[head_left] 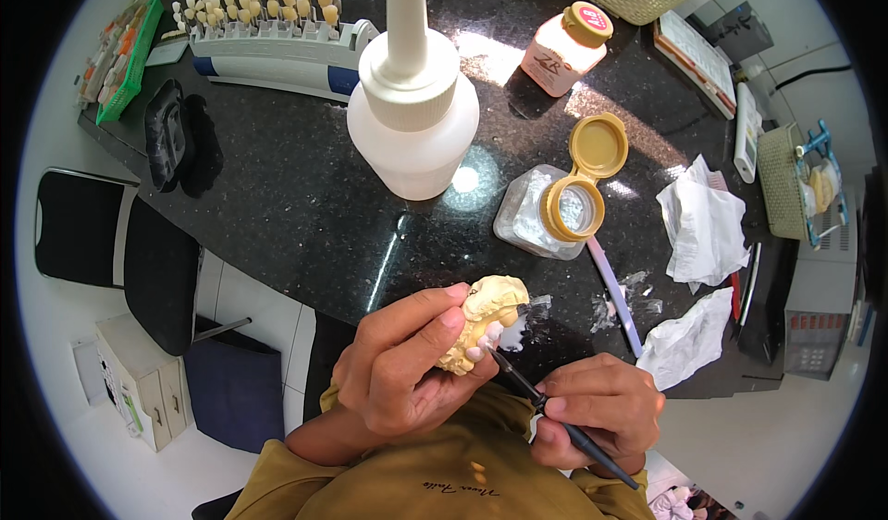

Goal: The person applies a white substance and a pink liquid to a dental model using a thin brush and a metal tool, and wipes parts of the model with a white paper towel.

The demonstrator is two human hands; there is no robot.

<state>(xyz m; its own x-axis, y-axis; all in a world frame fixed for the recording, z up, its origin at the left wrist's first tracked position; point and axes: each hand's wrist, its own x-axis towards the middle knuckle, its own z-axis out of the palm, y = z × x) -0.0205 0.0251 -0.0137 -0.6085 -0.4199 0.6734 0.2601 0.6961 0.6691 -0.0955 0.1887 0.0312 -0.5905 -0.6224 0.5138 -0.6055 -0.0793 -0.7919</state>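
Note:
In my left hand (pixel 396 365) is a pale yellow dental plaster model (pixel 497 300), tilted, its edge pinched between fingers and thumb. Whitish-pink tooth shapes (pixel 483 342) stand along its side. My right hand (pixel 603 405) holds a slim black-handled tool (pixel 585 443) like a pen. The tool's thin tip meets or nearly meets the tooth shapes; whether it is a brush or a metal point I cannot make out. Beyond the hands stands a clear jar (pixel 525 213) with its gold flip lid (pixel 598 146) raised and whitish material inside. A lavender stick (pixel 614 296) lies beside the jar.
A large white bottle (pixel 413 141) rises at the middle of the dark speckled table (pixel 287 168). Behind are a tooth shade guide (pixel 268 57) and a gold-capped pinkish bottle (pixel 560 57). Crumpled white tissues (pixel 703 224) lie right. A black dish (pixel 166 136) sits left.

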